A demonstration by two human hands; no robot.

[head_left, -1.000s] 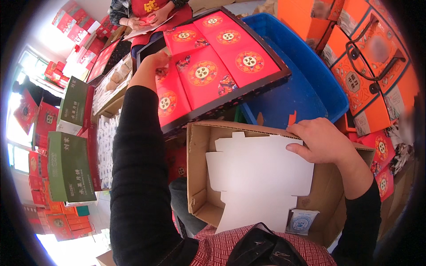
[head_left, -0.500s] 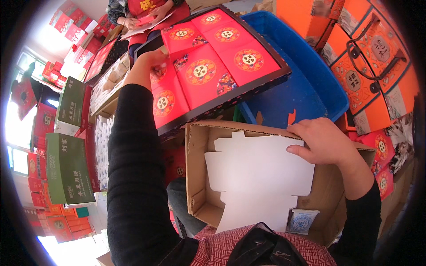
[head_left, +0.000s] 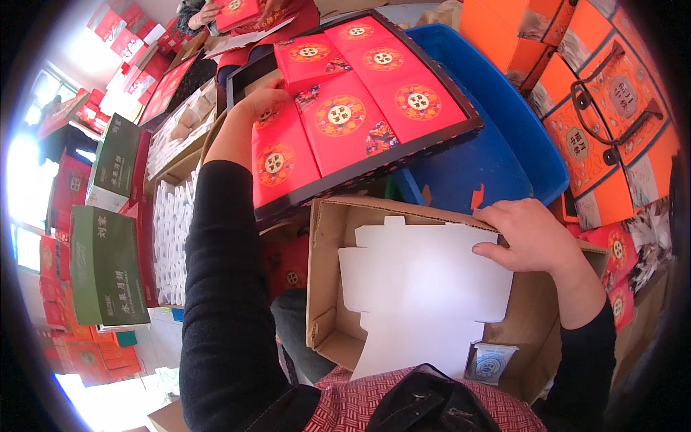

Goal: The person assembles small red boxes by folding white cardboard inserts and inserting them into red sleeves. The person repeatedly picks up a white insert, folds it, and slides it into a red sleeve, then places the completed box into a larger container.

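My left hand (head_left: pixel 253 108) grips the far left edge of a dark tray (head_left: pixel 374 169) filled with several red packets with gold round emblems, holding it tilted above a blue plastic crate (head_left: pixel 497 137). My right hand (head_left: pixel 529 234) pinches the right edge of a flat white die-cut card sheet (head_left: pixel 421 288). That sheet lies in an open brown cardboard box (head_left: pixel 324 288) in front of me. A small blue and white sachet (head_left: pixel 491 363) rests in the box's near right corner.
Orange gift boxes with handles (head_left: pixel 612 108) stack at the right. Green cartons (head_left: pixel 104 266) and red boxes pile at the left beside a box of white inserts (head_left: pixel 173 237). Another person's hands (head_left: pixel 216 11) hold a red packet at the top.
The tray with red packets has shifted slightly toward the right over the blue crate. My right hand stays on the white sheet's edge.
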